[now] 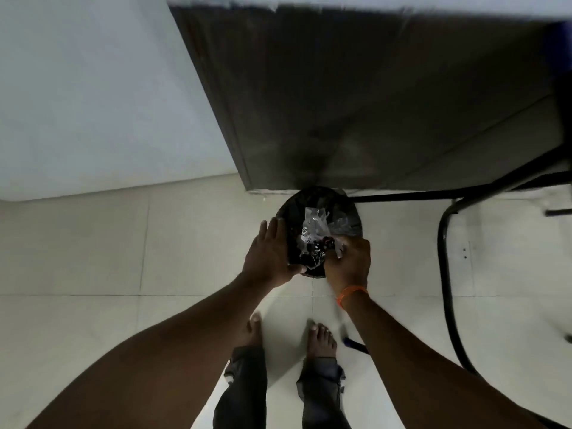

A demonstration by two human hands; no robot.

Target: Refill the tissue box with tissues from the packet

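Our left hand lies flat, fingers spread, on the round black-lined bin's rim; our right hand pinches crumpled clear plastic wrapping above it, open pale tiled floor leftward.

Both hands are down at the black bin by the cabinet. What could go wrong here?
1. The right hand pushes crumpled clear plastic into the bin; it looks springy and could pop back out.
2. The left hand only rests flat on the rim, so the bin might tip.
3. Bare feet stand close by, and spilled scraps could land underfoot.
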